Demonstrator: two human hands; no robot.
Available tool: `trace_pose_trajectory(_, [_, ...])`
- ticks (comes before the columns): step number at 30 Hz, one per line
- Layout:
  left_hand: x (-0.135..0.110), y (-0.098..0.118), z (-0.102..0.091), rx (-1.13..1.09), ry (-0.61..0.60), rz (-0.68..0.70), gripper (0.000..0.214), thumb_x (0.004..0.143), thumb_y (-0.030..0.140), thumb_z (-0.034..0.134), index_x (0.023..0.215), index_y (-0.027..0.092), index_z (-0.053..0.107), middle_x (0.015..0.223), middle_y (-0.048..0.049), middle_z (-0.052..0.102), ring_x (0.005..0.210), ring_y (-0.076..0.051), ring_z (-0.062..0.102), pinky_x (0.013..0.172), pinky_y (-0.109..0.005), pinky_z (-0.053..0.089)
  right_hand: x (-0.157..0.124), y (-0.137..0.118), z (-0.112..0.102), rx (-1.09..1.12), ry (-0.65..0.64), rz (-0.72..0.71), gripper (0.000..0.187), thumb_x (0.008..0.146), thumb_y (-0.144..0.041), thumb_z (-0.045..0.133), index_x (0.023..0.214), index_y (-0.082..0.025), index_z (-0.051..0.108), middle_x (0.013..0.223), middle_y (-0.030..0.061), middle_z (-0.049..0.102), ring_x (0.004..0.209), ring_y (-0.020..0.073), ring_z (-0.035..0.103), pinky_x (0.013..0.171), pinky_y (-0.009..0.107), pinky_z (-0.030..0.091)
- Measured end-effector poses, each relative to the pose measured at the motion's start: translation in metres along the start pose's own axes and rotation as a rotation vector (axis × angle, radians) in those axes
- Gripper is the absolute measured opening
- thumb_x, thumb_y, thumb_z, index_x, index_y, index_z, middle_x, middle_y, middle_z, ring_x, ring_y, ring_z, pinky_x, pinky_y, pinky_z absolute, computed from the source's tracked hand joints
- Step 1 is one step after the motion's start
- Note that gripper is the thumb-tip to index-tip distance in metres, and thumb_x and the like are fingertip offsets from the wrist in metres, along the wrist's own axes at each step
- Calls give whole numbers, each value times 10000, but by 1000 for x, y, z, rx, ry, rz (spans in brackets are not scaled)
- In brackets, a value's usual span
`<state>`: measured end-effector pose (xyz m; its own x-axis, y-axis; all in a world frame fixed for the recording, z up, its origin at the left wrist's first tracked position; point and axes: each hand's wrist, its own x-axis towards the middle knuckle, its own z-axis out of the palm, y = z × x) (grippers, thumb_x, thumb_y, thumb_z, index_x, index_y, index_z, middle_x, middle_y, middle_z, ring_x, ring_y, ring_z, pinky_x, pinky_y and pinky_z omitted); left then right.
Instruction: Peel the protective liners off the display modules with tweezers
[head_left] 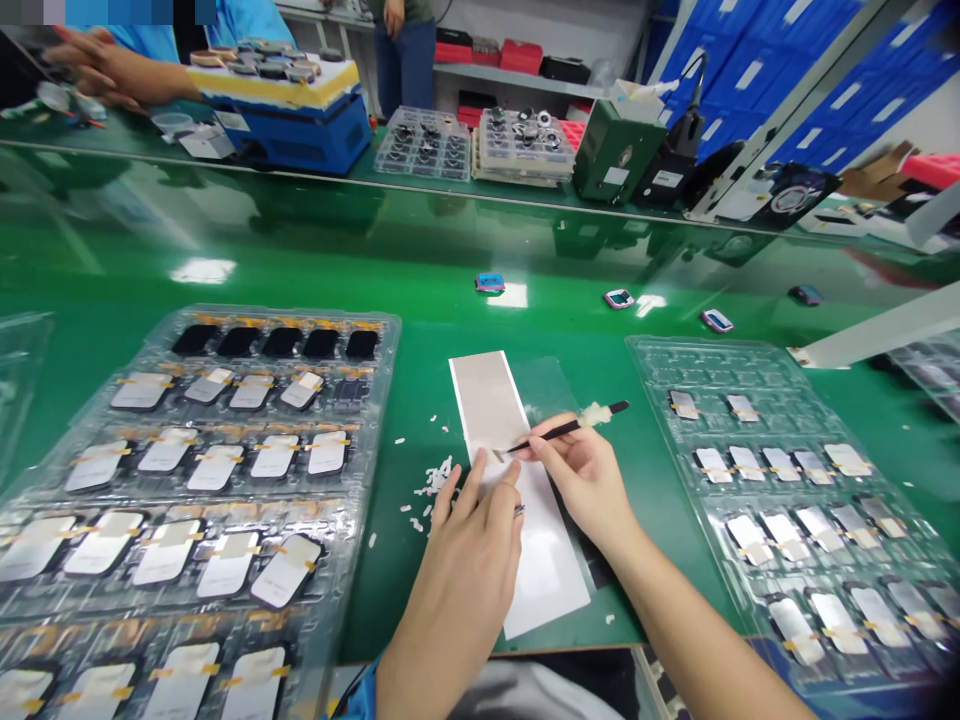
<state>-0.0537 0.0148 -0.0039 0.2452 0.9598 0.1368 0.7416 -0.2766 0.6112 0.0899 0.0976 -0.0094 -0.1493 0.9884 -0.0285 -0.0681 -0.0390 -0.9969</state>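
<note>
My right hand (589,480) is closed round a pair of black tweezers (559,432) with pale wrapping near the back end. The tips point down and left at a strip sheet (491,395), grey-brown with white edges. Whether the tips pinch anything is too small to tell. My left hand (472,545) lies with fingers stretched over the sheet, just left of the tips. Below them the white part (544,570) of the sheet runs towards me. Small white scraps (437,478) lie scattered on the green mat left of the sheet.
At left a clear tray (375,400) holds several black-edged screen-like parts with orange tabs. Another clear tray (652,400) at right carries similar parts. Several small devices (491,283) lie further back. On the raised shelf stand a blue machine (300,135), part boxes (424,145) and a co-worker's hands (112,70).
</note>
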Motion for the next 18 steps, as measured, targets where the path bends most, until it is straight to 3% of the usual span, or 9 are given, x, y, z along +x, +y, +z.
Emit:
trace_pose_trajectory(3, [0,0,0,-27,12,-17,228,985,94,408,1155,195,521,1402,-138,645,1430,-386,443,1126,-664,327,-1,-8,-4,57,19,8,298,802,-440,803,851,-201,632,811,29,734,678,159,739,754,318,616])
trace_pose_trajectory(7, [0,2,-5,-197,110,-96,140,994,147,444,1040,215,557,1324,-128,681,1389,-357,488,1106,-604,354,-13,-22,-10,138,180,-97,230,801,-354,820,868,-205,658,837,25,729,701,174,756,728,322,642])
trace_pose_trajectory(9, [0,6,-9,-405,188,-205,97,1009,214,466,1000,232,561,1203,-110,725,1175,-301,647,971,-479,481,-27,-27,-9,116,264,-217,144,843,-303,783,875,-215,674,867,15,697,739,181,765,718,322,659])
trace_pose_trajectory(11, [2,12,-13,-689,236,-334,76,1025,296,480,1026,240,531,999,-72,762,830,-212,714,767,-352,528,-42,-29,-5,85,299,-306,53,901,-245,718,915,-234,668,875,15,676,794,194,774,712,318,671])
trace_pose_trajectory(14, [7,23,-14,-1075,199,-409,185,1021,419,510,1036,241,463,763,3,720,540,-121,600,578,-251,467,-60,-26,5,78,307,-353,74,961,-190,624,993,-256,623,877,33,673,844,212,776,698,325,679])
trace_pose_trajectory(18, [11,30,-6,-1317,206,-363,250,1016,485,513,1039,246,446,729,32,657,547,-100,494,549,-227,393,-68,-19,14,94,280,-395,98,984,-169,570,1006,-264,583,865,41,665,859,219,765,649,316,665])
